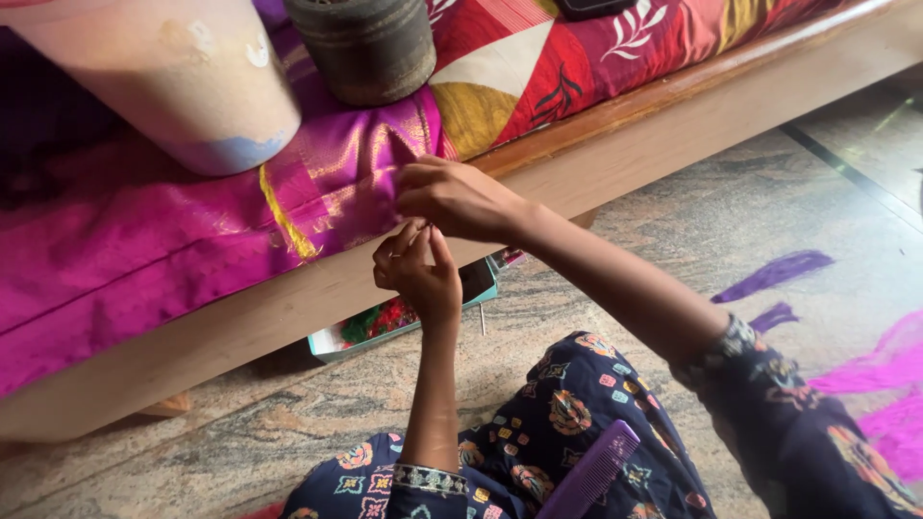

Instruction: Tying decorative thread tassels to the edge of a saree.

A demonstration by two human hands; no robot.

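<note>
A speckled stone floor (pixel 673 231) fills the lower half of the frame, with a wooden bed (pixel 615 144) crossing the upper half on a slant. Nearest, at the bottom centre, a purple comb (pixel 591 476) lies on the person's patterned lap. Above it the left hand (pixel 415 272) rises with fingers pinched narrow, on what I cannot tell. Just above, touching it, the right hand (pixel 452 197) pinches the gold-bordered edge of a magenta silk cloth (pixel 144 250), which spreads to the left along the bed edge. The right hand is nearer that edge. Beneath the bed sits a box (pixel 385 322) of coloured bits. Farther up stand a pale bucket (pixel 183 77) and a dark pot (pixel 370 48).
</note>
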